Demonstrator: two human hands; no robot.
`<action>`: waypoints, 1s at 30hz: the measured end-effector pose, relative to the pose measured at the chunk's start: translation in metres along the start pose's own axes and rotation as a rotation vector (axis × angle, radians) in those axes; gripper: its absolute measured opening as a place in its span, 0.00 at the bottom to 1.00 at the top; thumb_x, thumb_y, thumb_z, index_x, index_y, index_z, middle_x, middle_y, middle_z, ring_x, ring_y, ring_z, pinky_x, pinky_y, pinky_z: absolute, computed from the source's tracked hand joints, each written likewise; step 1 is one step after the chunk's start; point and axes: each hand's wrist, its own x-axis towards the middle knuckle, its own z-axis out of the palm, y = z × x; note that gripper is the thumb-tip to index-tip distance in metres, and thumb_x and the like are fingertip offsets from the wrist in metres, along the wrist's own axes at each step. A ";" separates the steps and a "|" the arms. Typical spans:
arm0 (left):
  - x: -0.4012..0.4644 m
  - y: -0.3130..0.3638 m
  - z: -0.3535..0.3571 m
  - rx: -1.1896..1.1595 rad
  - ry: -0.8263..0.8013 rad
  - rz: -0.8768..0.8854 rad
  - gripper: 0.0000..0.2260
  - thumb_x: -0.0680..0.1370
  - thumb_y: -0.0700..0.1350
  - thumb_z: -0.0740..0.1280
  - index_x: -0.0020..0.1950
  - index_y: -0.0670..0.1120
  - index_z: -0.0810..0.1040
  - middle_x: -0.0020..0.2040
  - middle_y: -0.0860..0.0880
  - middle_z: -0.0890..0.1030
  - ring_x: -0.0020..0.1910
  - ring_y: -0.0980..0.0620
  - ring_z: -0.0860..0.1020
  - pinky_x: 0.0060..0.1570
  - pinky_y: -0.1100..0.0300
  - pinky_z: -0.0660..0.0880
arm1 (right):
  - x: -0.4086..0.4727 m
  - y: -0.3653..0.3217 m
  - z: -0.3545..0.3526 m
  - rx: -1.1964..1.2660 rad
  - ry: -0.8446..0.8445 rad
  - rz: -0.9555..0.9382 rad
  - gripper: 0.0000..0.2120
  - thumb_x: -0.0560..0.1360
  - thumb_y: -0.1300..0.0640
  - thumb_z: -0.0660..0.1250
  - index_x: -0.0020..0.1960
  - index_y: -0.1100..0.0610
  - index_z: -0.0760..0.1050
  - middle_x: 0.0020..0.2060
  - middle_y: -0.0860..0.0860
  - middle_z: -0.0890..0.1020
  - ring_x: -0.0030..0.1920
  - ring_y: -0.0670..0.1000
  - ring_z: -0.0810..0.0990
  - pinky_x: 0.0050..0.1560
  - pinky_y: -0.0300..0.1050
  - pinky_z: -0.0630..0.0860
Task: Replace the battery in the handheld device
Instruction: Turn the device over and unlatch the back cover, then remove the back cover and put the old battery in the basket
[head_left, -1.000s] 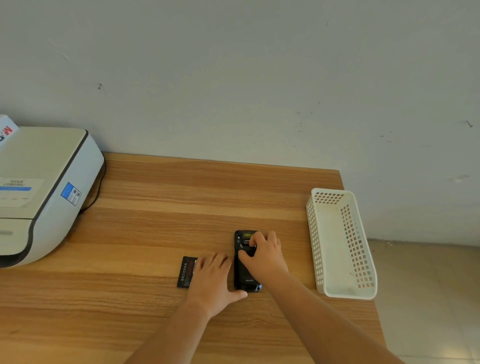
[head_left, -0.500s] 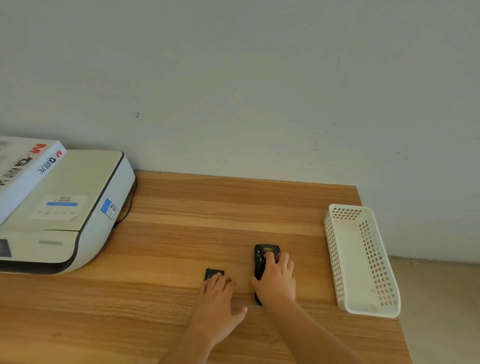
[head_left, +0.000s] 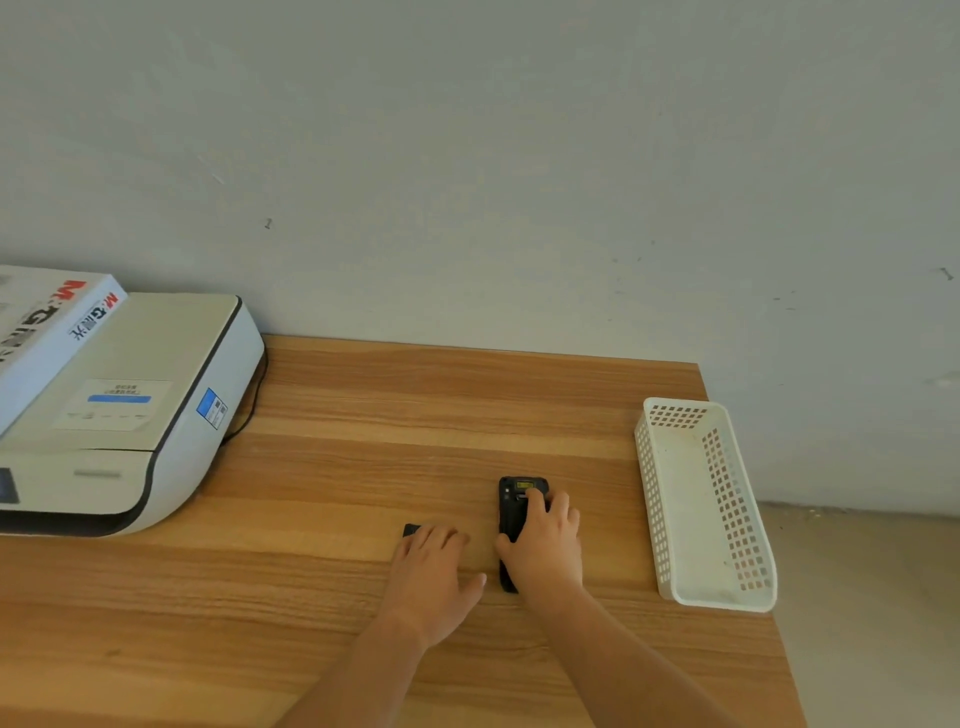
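Observation:
A black handheld device (head_left: 511, 512) lies face down on the wooden table (head_left: 363, 415), long axis pointing away from me. My right hand (head_left: 545, 545) lies over its lower half, thumb on its left side and a finger on its upper back. A small black flat piece (head_left: 411, 530), a battery or cover, lies to the left; only its far corner shows. My left hand (head_left: 434, 571) rests flat on it, fingers spread.
A white printer (head_left: 130, 415) with a white box (head_left: 47, 332) on top fills the table's left side, a cable behind it. An empty white perforated basket (head_left: 701, 499) stands at the right edge. The wall runs along the back; floor lies to the right.
The view has tilted up, so hands and device sit lower in frame. My left hand has slid further over the black piece, hiding most of it. My right hand stays on the device.

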 end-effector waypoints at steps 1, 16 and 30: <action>0.000 0.002 -0.001 0.000 -0.002 -0.002 0.24 0.78 0.60 0.59 0.73 0.53 0.65 0.69 0.56 0.68 0.71 0.55 0.61 0.73 0.54 0.54 | -0.001 0.001 -0.001 0.004 -0.006 -0.004 0.30 0.73 0.47 0.67 0.71 0.53 0.61 0.67 0.54 0.63 0.63 0.56 0.65 0.60 0.50 0.74; 0.009 0.026 0.002 0.011 -0.026 -0.002 0.23 0.78 0.60 0.59 0.71 0.52 0.68 0.68 0.55 0.70 0.70 0.53 0.63 0.71 0.52 0.59 | 0.001 0.021 -0.035 0.035 0.025 -0.061 0.29 0.72 0.45 0.66 0.71 0.52 0.65 0.68 0.53 0.65 0.65 0.55 0.66 0.58 0.52 0.75; 0.015 0.040 0.005 0.022 -0.012 -0.018 0.23 0.79 0.60 0.59 0.71 0.53 0.67 0.70 0.54 0.69 0.72 0.53 0.62 0.72 0.52 0.58 | 0.010 0.061 -0.061 0.000 0.045 -0.004 0.27 0.75 0.47 0.66 0.71 0.51 0.64 0.70 0.53 0.64 0.66 0.56 0.66 0.56 0.48 0.74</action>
